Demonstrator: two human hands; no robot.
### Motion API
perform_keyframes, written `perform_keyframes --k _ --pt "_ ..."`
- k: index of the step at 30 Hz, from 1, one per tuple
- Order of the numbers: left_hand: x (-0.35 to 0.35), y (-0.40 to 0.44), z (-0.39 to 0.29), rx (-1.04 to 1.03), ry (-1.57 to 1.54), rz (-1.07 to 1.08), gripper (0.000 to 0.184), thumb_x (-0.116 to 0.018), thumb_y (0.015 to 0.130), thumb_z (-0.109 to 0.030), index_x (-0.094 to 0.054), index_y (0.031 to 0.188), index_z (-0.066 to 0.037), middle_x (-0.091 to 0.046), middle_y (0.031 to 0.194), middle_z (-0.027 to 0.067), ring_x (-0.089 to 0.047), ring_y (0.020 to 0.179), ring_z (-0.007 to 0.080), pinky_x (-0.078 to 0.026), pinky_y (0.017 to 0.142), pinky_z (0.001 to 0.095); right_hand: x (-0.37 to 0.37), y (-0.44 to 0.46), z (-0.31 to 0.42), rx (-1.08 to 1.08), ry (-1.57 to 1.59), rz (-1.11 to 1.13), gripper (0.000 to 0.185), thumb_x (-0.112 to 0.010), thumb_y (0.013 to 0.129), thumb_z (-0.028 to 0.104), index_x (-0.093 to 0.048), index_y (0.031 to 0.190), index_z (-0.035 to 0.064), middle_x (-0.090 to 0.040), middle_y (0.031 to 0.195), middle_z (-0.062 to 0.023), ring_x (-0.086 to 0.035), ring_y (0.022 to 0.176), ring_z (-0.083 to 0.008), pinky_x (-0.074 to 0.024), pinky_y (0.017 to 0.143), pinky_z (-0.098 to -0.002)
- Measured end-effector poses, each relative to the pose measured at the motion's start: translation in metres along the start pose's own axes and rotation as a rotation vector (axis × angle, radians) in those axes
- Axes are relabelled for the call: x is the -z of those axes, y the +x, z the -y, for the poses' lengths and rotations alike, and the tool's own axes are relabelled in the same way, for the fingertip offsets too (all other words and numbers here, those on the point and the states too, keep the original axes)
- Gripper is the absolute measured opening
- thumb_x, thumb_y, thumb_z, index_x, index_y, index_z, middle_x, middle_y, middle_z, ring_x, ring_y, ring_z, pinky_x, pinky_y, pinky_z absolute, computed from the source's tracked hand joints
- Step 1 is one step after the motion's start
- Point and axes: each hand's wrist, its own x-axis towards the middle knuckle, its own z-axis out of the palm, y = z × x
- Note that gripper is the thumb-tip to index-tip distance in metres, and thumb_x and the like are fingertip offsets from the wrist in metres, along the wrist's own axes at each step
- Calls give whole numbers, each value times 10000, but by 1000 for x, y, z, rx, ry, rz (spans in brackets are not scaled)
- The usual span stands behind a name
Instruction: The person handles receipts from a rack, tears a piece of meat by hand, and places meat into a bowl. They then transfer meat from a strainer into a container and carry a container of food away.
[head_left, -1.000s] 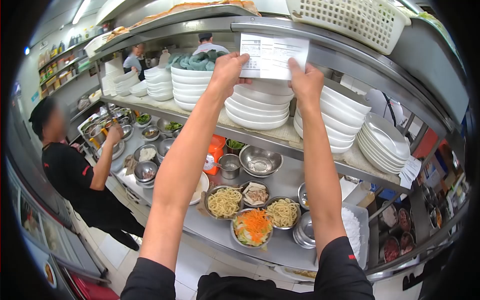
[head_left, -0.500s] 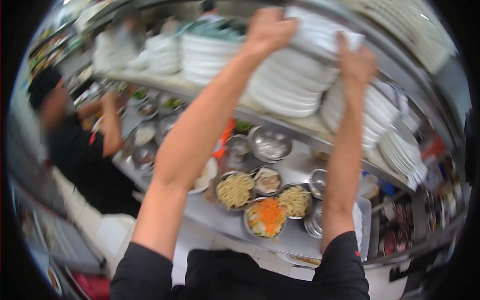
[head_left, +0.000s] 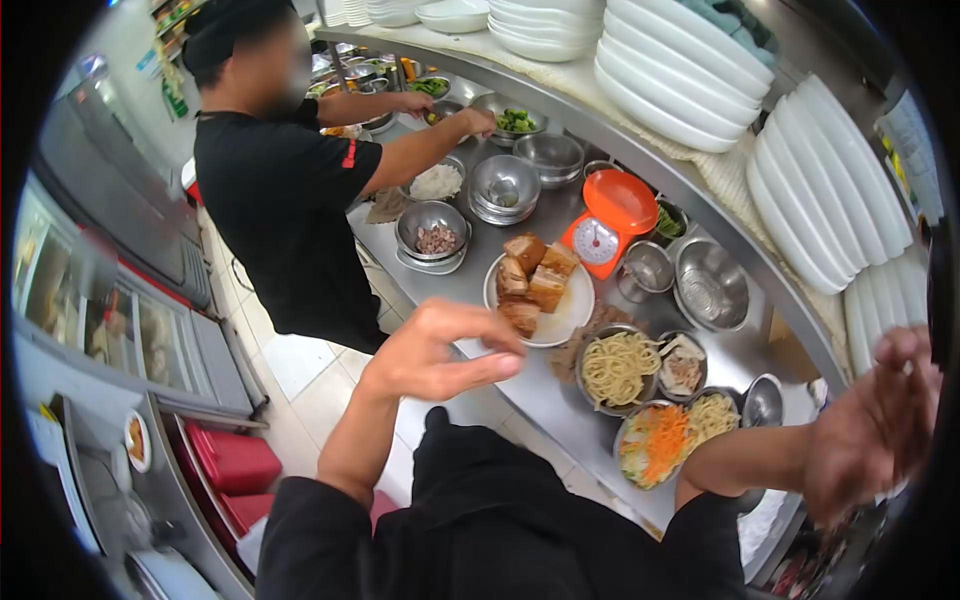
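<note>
My left hand (head_left: 440, 350) hangs above the near edge of the steel counter, holding nothing, its thumb and curved fingers apart. Closest to it is a white plate (head_left: 572, 322) with browned blocks of meat (head_left: 535, 282). Far right, my right hand (head_left: 870, 430) is raised beside the stacked white plates (head_left: 890, 300); it is blurred, so its grip is unclear. Between the hands stand a bowl of thick noodles (head_left: 618, 368), a bowl of sliced pale meat (head_left: 683, 364), a second noodle bowl (head_left: 712, 415), and a bowl of shredded carrot and cabbage (head_left: 652, 443).
A shelf with stacked white dishes (head_left: 680, 80) overhangs the counter. An orange scale (head_left: 610, 222) and steel bowls (head_left: 712, 283) stand below it. To the left, a co-worker (head_left: 280, 200) reaches over bowls. Red bins (head_left: 232, 460) and a glass-door fridge (head_left: 120, 320) are behind.
Both hands have come down from the white item on top of the plate stack and moved apart. The view has turned left, showing more of the co-worker, the scale and the meat plate.
</note>
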Motion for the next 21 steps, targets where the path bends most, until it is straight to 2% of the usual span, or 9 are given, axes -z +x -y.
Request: perform_keyframes --k 1,3,5,8,9,10,11,14,21 --pt "8 -18 11 10 -8 32 123 -683 770 -109 -666 801 9 -667 788 112 -650 704 209 -502 652 287 -19 7 5 67 -20 -38 330 -502 837 154 -575 1096 -36 -628 940 -173 -596 857 -230 -416 676 -336" --pt "26 -48 29 217 -116 13 128 -676 755 -92 -664 809 23 -667 800 129 -650 730 220 -503 664 302 -4 32 23 40 124 279 718 -503 794 644 -440 1321 160 -454 1334 -106 -433 1210 -253 -313 962 -370" --pt "59 -55 27 139 -3 -91 138 -692 738 -83 -664 821 24 -665 788 130 -645 715 219 -499 663 299 -59 58 23 212 -452 -193 483 -428 919 460 -504 1138 36 -533 1138 -130 -492 1038 -250 -344 921 -368" --pt "114 -45 -34 -41 367 -474 316 -718 673 -168 -645 879 61 -650 848 171 -619 819 265 -484 751 329 -91 64 18 204 -283 -95 468 -429 918 448 -509 1124 35 -538 1122 -131 -496 1029 -251 -349 914 -370" --pt "133 -42 -49 -212 387 -541 564 -711 719 -380 -593 1013 85 -616 965 218 -594 885 308 -474 791 364 -99 66 15 195 -257 -81 464 -429 918 444 -511 1119 34 -539 1117 -132 -498 1026 -251 -351 911 -371" --pt "195 -35 -64 -517 592 -91 802 -555 781 -601 -419 1320 -22 -444 1271 239 -523 1024 357 -412 863 490 -106 68 14 192 -241 -74 459 -429 917 440 -512 1115 34 -541 1112 -132 -499 1023 -252 -352 909 -372" --pt "214 -44 -83 -513 880 -247 864 -496 788 -661 -328 1386 -61 -310 1383 265 -402 1189 446 -330 960 584 -113 71 10 180 -219 -64 454 -430 917 436 -514 1110 34 -542 1107 -133 -500 1020 -252 -354 907 -372" --pt "255 -44 -110 -823 978 3 856 -496 792 -654 -327 1386 -60 -307 1385 266 -398 1192 450 -325 963 588 -125 72 10 152 -183 -67 440 -430 916 423 -519 1096 33 -547 1091 -134 -504 1011 -254 -359 899 -375" --pt "272 -30 -110 -1010 958 164 840 -494 802 -637 -327 1385 -57 -299 1390 269 -389 1198 459 -312 972 596 -144 69 10 115 -197 -40 407 -432 913 395 -531 1064 30 -557 1055 -137 -514 990 -257 -370 883 -381"
